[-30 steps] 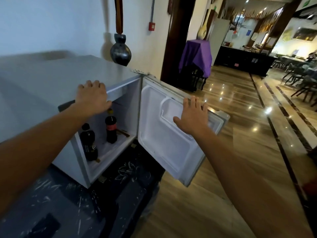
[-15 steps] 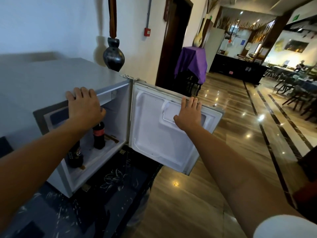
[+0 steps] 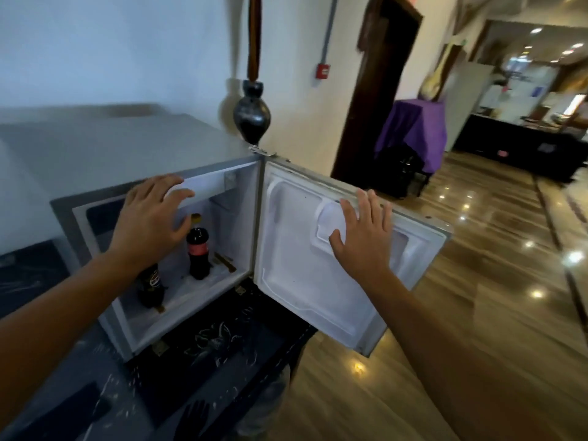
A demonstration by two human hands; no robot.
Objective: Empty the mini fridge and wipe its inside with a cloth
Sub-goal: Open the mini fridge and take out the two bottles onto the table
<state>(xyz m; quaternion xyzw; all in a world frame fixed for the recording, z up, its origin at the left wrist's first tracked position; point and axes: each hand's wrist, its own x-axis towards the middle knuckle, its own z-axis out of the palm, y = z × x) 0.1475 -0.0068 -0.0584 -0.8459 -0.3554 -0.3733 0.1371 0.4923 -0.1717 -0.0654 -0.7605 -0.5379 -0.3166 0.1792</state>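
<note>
With the mini fridge [image 3: 95, 154] open, two upright bottles stand on its floor: the red-label bottle [image 3: 198, 249] lies directly below the left hand [image 3: 149, 218], whose relaxed fingers [image 3: 178, 195] grip nothing, and that hand is nearer. Spread flat, the right hand [image 3: 362, 240] rests on the door [image 3: 296, 281].

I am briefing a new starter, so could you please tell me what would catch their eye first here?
The open mini fridge at centre, with two dark soda bottles standing inside. The left hand is at its top edge; the right hand lies flat on the white door.
</note>
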